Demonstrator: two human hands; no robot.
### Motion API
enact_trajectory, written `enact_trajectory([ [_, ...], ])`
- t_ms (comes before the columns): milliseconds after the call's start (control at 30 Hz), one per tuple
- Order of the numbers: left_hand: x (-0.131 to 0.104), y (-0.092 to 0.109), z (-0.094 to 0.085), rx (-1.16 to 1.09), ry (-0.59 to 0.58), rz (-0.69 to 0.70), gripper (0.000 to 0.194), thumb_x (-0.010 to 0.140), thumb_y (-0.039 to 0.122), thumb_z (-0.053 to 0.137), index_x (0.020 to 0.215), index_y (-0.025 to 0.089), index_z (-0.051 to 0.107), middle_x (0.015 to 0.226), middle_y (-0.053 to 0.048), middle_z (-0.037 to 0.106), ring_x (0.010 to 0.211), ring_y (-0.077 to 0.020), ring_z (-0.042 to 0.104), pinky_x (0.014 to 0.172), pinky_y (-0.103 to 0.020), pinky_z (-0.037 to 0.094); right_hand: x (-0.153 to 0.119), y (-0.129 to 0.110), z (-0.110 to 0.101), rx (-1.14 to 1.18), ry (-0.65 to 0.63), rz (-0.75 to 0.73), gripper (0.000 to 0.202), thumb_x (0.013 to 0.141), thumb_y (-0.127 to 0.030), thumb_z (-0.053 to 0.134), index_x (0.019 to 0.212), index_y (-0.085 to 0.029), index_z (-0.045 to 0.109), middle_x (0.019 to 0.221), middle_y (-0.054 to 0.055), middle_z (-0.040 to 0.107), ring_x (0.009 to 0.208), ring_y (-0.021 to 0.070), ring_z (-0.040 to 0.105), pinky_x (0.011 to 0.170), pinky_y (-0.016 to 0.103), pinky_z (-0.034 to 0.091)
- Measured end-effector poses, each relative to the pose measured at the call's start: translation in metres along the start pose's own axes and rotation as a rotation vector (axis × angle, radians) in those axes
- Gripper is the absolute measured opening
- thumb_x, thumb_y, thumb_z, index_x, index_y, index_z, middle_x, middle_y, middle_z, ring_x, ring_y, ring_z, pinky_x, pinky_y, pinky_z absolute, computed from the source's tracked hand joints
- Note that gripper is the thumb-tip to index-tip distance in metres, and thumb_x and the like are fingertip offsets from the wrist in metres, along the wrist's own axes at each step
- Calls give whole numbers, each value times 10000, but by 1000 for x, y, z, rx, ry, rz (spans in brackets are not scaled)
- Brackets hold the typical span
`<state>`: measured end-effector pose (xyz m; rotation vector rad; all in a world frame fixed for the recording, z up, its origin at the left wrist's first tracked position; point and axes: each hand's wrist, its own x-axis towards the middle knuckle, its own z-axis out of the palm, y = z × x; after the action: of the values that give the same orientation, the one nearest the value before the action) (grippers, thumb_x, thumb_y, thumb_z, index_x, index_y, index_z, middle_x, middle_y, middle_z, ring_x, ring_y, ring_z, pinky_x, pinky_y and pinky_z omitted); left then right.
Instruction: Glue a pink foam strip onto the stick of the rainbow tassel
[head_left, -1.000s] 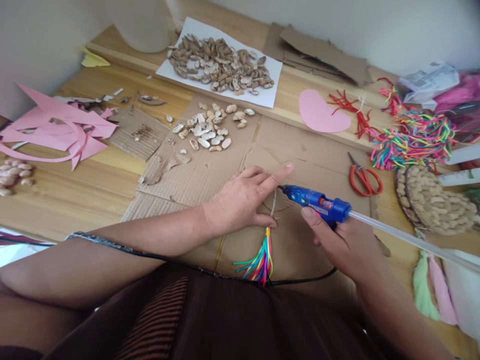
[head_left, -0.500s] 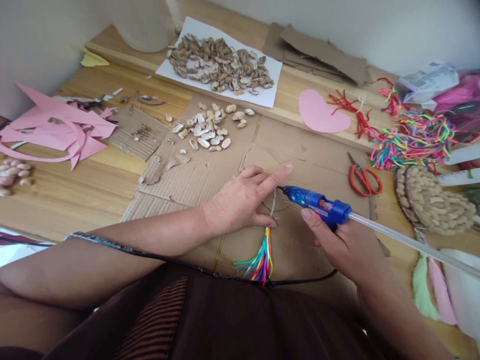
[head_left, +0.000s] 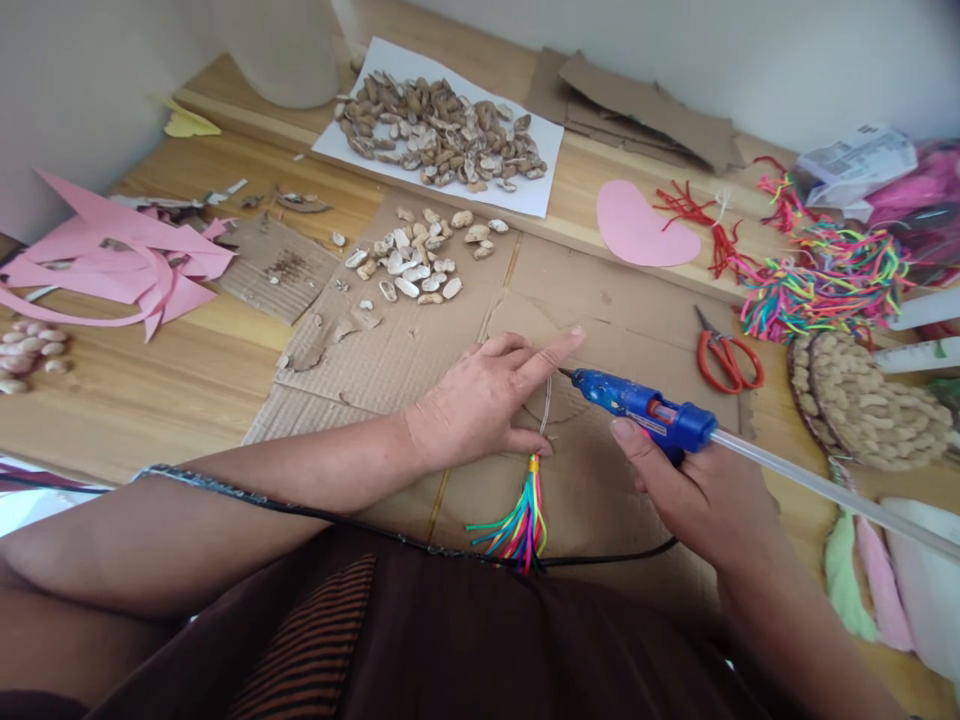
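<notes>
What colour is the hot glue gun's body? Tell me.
The hot glue gun's body is blue, best seen in the head view.

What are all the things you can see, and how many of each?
glue gun: one, blue, in the right hand
glue stick: one, clear, in the gun's back
tassel: one, multicoloured, below the left hand
cord: one, black, near the lap
cardboard mat: one, brown, under the hands
peanut shells: many, brown and whitish, on paper and mat
paper sheet: one, white, at the back
cutout: one, pink, right of the sheet
scissors: one pair, red-handled, right
strings: too many to count, multicoloured, right
paper scraps: several, pink, left
nuts: several, pinkish, far left
left hand: one, over the mat
right hand: one, gripping the gun
</notes>
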<state>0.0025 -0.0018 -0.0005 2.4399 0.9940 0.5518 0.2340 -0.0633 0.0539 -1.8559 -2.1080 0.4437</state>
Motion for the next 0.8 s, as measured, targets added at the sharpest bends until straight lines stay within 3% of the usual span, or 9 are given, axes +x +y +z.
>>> enact_trajectory([
  [333, 1, -2, 3, -49, 4, 3, 1178, 714, 450, 872, 1600, 228, 128, 1366, -119, 592, 1292, -297, 459, 1043, -443, 447, 1, -1, 4, 14, -72, -11, 434, 961, -539, 497, 690, -227, 631, 589, 40, 660, 592, 225, 665, 540, 311, 439],
  [800, 2, 2, 0, 5, 15, -17, 1237, 680, 487, 884, 1603, 262, 92, 1387, -123, 522, 1245, -304, 502, 1026, -449, 457, 1, 3, 6, 34, -31, 55, 476, 955, -590, 483, 703, -216, 636, 577, 50, 659, 592, 237, 676, 523, 310, 443],
])
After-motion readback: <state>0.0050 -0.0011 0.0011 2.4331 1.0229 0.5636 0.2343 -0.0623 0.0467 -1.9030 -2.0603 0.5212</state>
